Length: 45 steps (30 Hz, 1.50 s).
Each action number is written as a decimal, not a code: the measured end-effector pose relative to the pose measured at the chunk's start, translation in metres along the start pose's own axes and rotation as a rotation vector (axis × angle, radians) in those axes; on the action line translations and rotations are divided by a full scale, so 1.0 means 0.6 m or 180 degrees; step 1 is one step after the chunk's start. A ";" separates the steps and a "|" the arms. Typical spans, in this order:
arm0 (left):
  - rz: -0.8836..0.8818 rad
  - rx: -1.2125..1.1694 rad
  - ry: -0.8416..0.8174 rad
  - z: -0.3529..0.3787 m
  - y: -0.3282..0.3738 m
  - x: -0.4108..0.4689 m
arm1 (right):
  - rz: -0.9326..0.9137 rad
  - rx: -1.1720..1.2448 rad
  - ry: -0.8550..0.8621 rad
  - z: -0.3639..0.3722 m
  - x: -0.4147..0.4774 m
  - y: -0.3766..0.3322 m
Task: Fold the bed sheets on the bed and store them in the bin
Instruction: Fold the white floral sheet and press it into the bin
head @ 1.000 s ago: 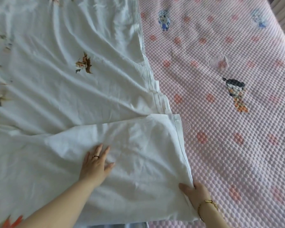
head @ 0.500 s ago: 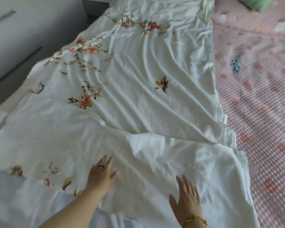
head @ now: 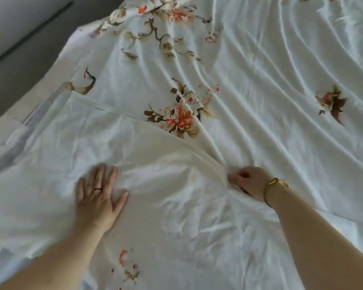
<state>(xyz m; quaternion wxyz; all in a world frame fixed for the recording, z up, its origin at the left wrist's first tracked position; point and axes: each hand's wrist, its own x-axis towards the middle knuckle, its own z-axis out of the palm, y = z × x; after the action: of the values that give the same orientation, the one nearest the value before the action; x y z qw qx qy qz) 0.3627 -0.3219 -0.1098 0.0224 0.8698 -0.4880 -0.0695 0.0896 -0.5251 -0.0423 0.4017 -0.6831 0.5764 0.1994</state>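
Left hand: flat, palm down on the bed sheet, fingers straight and slightly spread, gripping nothing. Dark ring on one finger.

Right hand: fingers curled, thumb and fingertips pinching a ridge of sheet fabric where the edge of the folded-over layer bunches up. Gold bracelet at the wrist.

Sheet: white with orange/brown floral print, spread over the bed, fills nearly the whole view. Near part is doubled over, plain side up, and both hands are on this layer. Its edge runs from far left, diagonally across to the right hand's pinch, then on toward the lower right. Long wrinkles fan out from the pinch point to the upper right. Large orange flower lies just beyond the fold edge, between the two hands and farther out. Smaller print sits at right.

Beige bed edge shows at left, beside the sheet. Grey floor is at upper left.
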 end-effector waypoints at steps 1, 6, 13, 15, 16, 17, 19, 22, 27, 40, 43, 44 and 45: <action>0.0036 -0.0087 0.0066 0.010 -0.005 0.006 | 0.0099 0.0058 -0.0178 -0.002 0.014 -0.011; 0.0056 -0.0306 0.0017 0.026 -0.012 0.010 | 0.0332 0.0276 -0.1079 -0.024 0.027 -0.043; 0.0129 -0.0307 0.0407 0.034 -0.016 0.010 | 0.0279 0.0743 -0.1483 -0.025 0.008 -0.058; 0.0118 -0.0302 0.0447 0.034 -0.015 0.010 | 0.0173 0.0861 -0.1369 -0.050 0.005 -0.058; 0.0124 -0.0318 0.0469 0.034 -0.015 0.011 | 0.0218 0.1023 -0.1306 -0.065 0.005 -0.055; 0.0140 -0.0325 0.0491 0.035 -0.016 0.011 | 0.0271 0.1050 -0.1168 -0.076 0.003 -0.053; 0.0129 -0.0296 0.0475 0.036 -0.019 0.010 | 0.0247 0.0425 -0.0456 -0.083 0.006 -0.054; 0.0085 -0.0252 0.0366 0.035 -0.018 0.010 | -0.0069 -0.1014 0.1722 -0.035 0.016 -0.067; 0.0021 -0.0201 0.0285 0.037 -0.019 0.013 | -0.1741 -0.0847 0.2693 0.168 0.020 -0.138; 0.0040 -0.0206 0.0203 0.036 -0.028 0.018 | -0.1033 -0.1355 0.1647 0.242 0.041 -0.188; 0.0263 -0.0444 0.0030 0.004 -0.030 0.017 | -0.0684 -0.1594 0.1597 0.226 0.011 -0.219; 0.0385 -0.0596 0.0033 -0.010 -0.032 0.019 | -0.0511 -0.1563 0.1336 0.221 -0.001 -0.227; 0.0591 -0.0778 0.0074 -0.026 -0.048 0.022 | -0.0303 -0.1472 0.1060 0.216 -0.019 -0.241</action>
<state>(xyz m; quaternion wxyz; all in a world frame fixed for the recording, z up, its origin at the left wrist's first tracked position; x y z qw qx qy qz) 0.3961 -0.3188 -0.0989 0.1401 0.8125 -0.5539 -0.1160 0.2484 -0.4152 -0.0654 0.1441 -0.8062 0.5409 0.1916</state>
